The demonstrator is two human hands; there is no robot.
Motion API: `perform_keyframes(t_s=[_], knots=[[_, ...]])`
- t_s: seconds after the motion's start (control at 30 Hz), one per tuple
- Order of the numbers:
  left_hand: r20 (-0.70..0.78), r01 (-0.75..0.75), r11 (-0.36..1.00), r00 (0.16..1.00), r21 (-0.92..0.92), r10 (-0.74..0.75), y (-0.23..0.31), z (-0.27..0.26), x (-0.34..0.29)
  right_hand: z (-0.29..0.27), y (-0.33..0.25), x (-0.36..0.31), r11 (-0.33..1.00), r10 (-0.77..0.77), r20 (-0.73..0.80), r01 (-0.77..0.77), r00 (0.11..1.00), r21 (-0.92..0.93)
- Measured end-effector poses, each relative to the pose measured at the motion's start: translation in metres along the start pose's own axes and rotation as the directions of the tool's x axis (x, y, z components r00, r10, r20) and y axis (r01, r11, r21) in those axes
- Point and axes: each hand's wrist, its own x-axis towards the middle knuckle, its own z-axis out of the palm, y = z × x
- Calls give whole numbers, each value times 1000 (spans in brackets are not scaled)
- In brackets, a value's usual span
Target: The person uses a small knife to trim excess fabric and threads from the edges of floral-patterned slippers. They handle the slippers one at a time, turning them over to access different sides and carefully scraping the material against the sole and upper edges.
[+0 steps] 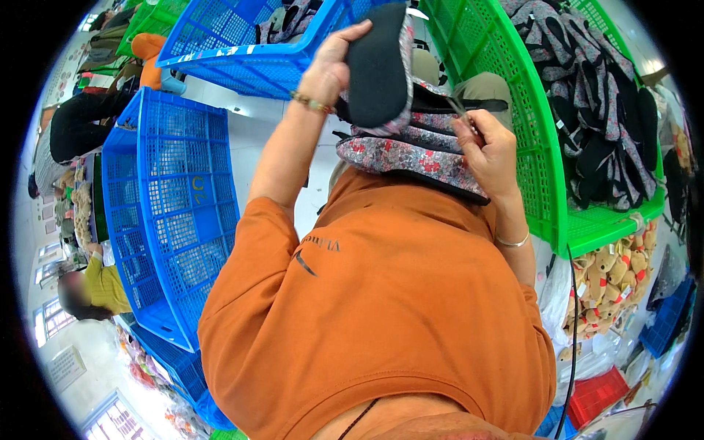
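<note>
Raised in my left hand [330, 70] is a long, rounded black fabric piece [375, 70] with a grey-and-red patterned edge. My fingers are closed on its left side, and its plain black face shows. My right hand [490, 152] is closed in a pinch around a thin metal tool [459, 104], its slim tip pointing up toward the black piece. Whether the tool is snips or tweezers is too small to tell. On my lap lie several similar patterned fabric pieces [403, 155] with black undersides, just below both hands.
A green crate [539, 147] at my right holds a heap of black and patterned pieces [598, 103]. Blue crates [183, 191] stand at the left and a blue crate [235, 62] ahead. Stuffed toys [605, 279] are piled beyond the green crate. Other people are farther left.
</note>
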Motion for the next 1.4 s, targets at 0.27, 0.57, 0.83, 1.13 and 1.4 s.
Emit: perform_keyframes(t_s=[0.27, 0.57, 0.83, 1.13, 1.4], knots=[[-132, -574, 817, 815, -53, 565, 144, -97, 27, -20, 18, 7, 959, 189, -185, -141, 964, 244], [520, -547, 214, 836, 809, 173, -37, -5, -29, -43, 45, 11, 968, 249, -255, -251, 934, 22], [645, -644, -507, 736, 573, -206, -118, 60, 0, -53, 104, 5, 936, 316, -188, -338, 930, -100], [606, -617, -485, 769, 620, -203, -121, 81, 4, -22, 145, 4, 910, 406, 151, -414, 901, 24], [844, -772, -455, 530, 444, -75, -63, 115, -33, -56, 52, 4, 806, 341, 146, -369, 929, 464]])
